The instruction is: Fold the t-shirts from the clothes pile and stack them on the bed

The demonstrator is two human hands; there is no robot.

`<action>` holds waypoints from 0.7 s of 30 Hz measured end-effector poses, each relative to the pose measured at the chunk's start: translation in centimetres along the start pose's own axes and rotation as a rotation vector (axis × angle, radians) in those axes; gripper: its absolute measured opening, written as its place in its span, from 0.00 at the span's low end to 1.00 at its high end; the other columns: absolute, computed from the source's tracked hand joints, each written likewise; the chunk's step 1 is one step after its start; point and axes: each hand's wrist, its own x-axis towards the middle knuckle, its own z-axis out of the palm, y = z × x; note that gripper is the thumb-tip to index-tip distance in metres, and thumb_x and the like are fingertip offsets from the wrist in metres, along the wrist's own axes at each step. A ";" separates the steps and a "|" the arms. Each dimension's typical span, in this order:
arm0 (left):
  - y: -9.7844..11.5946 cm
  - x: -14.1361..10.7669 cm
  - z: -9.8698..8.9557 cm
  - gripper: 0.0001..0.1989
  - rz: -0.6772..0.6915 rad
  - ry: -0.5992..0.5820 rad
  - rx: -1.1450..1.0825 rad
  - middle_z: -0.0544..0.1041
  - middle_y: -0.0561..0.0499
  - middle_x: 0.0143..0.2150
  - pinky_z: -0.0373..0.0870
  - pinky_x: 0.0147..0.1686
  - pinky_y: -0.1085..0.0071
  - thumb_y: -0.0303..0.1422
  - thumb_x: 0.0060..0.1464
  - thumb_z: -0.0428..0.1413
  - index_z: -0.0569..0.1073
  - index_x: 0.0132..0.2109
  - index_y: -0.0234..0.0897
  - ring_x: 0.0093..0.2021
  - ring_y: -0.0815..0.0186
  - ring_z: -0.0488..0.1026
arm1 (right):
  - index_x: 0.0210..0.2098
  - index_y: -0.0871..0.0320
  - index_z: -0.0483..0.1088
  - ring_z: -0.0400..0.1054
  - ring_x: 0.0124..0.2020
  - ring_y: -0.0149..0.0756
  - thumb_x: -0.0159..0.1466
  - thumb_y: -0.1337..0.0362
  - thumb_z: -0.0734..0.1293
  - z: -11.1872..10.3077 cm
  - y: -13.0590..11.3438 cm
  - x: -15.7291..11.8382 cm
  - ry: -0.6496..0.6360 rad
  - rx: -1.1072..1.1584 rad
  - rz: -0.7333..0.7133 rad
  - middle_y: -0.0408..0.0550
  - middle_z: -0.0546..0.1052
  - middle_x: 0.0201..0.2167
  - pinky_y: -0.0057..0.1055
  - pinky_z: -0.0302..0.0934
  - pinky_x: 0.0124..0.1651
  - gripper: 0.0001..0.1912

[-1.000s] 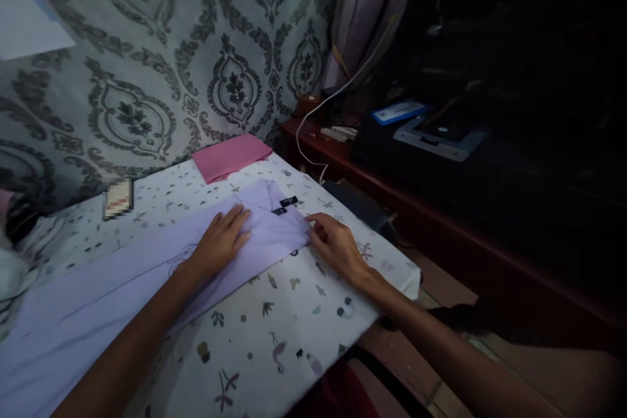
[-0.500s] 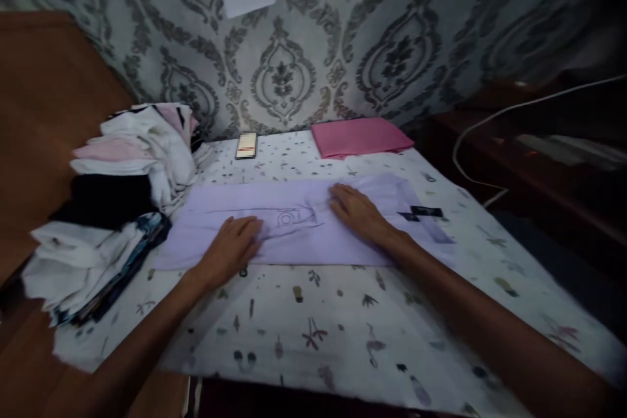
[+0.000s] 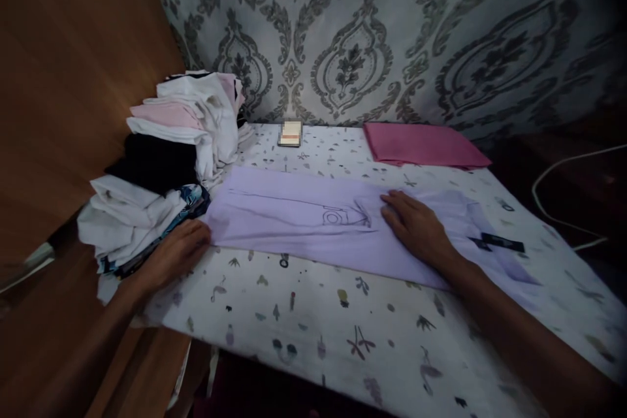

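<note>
A lavender shirt [image 3: 294, 202], folded into a long strip, lies across the bed-like surface. Dark line and circle print shows on its middle, and a black label [image 3: 503, 242] sits at its right end. My left hand [image 3: 182, 249] is at the shirt's lower left corner, its fingers curled together on the edge. On the right part of the shirt my right hand [image 3: 416, 225] lies flat with its fingers stretched out. Several wrinkles run through the cloth between the hands.
Left of the shirt stands a stack of folded clothes [image 3: 161, 157], close to my left hand. Beyond are a phone-like object [image 3: 290, 134] and a folded pink cloth [image 3: 426, 145]. A brown wooden panel [image 3: 83, 78] rises at the left, and a white cable [image 3: 543, 176] hangs at the right.
My left hand has moved left, from the middle of the shirt to its lower left corner. My right hand stays on the right part. The view has turned left.
</note>
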 end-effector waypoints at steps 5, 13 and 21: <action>0.6 -1.1 -2.0 0.14 -0.108 0.054 -0.205 0.78 0.46 0.52 0.72 0.51 0.64 0.45 0.64 0.47 0.71 0.41 0.42 0.52 0.57 0.74 | 0.57 0.59 0.72 0.65 0.63 0.54 0.69 0.53 0.55 0.2 0.1 -0.1 0.014 0.009 -0.010 0.59 0.74 0.59 0.54 0.61 0.63 0.26; 0.0 1.3 -1.6 0.20 -0.124 0.036 -0.114 0.79 0.46 0.49 0.71 0.51 0.62 0.50 0.62 0.46 0.73 0.47 0.41 0.48 0.56 0.75 | 0.55 0.61 0.73 0.66 0.62 0.56 0.68 0.54 0.58 -0.7 -0.7 0.3 -0.001 0.078 0.027 0.62 0.75 0.58 0.55 0.59 0.65 0.25; -2.5 9.2 0.3 0.18 -0.073 -0.075 0.059 0.77 0.43 0.40 0.69 0.46 0.61 0.48 0.49 0.53 0.75 0.39 0.40 0.44 0.52 0.73 | 0.55 0.57 0.73 0.66 0.62 0.46 0.70 0.59 0.59 -2.3 -7.8 -0.2 -0.055 0.325 -0.138 0.57 0.74 0.59 0.50 0.60 0.64 0.19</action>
